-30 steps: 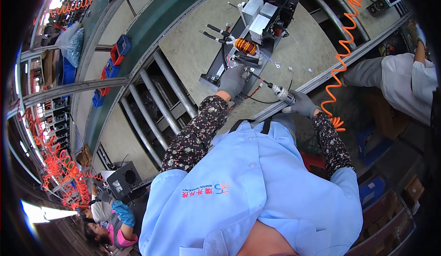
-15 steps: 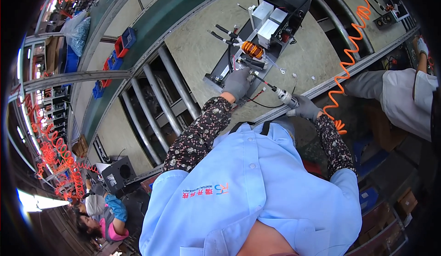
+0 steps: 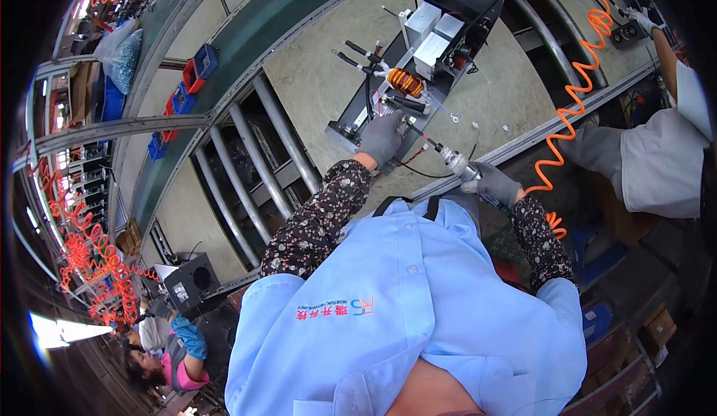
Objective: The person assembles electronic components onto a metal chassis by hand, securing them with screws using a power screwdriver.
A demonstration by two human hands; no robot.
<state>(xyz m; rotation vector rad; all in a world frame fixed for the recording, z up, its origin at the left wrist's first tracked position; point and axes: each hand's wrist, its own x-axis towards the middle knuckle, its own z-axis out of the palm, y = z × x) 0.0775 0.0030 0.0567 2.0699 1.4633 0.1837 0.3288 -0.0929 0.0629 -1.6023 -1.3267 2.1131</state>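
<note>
A dark metal chassis [image 3: 467, 1] lies at a slant on the pale board, carrying silver blocks [image 3: 429, 51], an orange copper-wound coil [image 3: 405, 81] and loose black cables [image 3: 360, 51]. In a grey glove, my left hand [image 3: 382, 138] rests at its near end, fingers curled at a small metal part; what they pinch is mostly hidden. My right hand [image 3: 494, 183], also gloved, is wrapped round a silver air screwdriver [image 3: 458, 165]. Its long bit points up and left, the tip beside my left fingertips. A thin black wire and a red one run below the bit.
An orange coiled air hose [image 3: 571, 110] hangs right of the board. Metal rollers [image 3: 258, 166] lie to the left, with red and blue bins [image 3: 196, 72] beyond. A co-worker's gloved hand [image 3: 641, 20] is at another unit, upper right. A metal rail [image 3: 515, 147] edges the bench.
My right hand and the screwdriver have shifted slightly left and down; the bit stays by my left fingers. At the right, the co-worker's hand has reached up to the other unit.
</note>
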